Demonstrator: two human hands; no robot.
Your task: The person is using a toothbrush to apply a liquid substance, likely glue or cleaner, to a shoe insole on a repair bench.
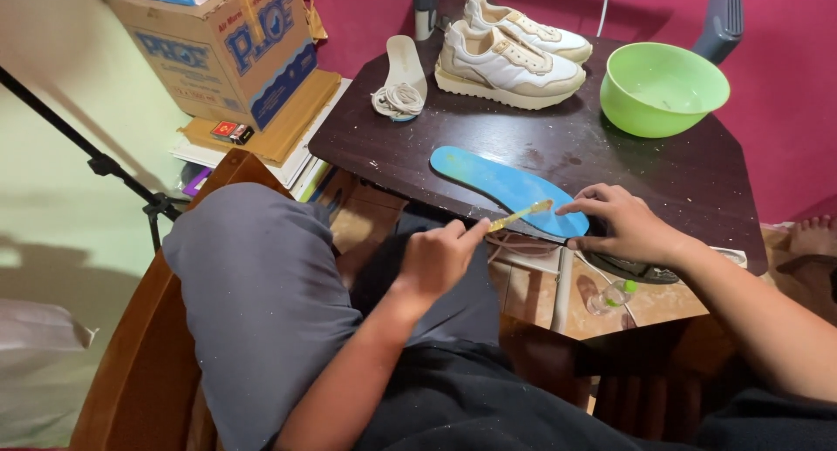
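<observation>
Two hands are busy: a thin yellowish brush is pinched in the closed left hand, while the flat blue foam insole is pressed down by the right hand, its fingers loosely spread.

We see our left hand gripping a small yellowish brush, its tip on the blue insole at the dark table's six-o'clock edge. Our right hand presses the insole's near end. At twelve o'clock stand white sneakers; at two o'clock, a green bowl.
</observation>
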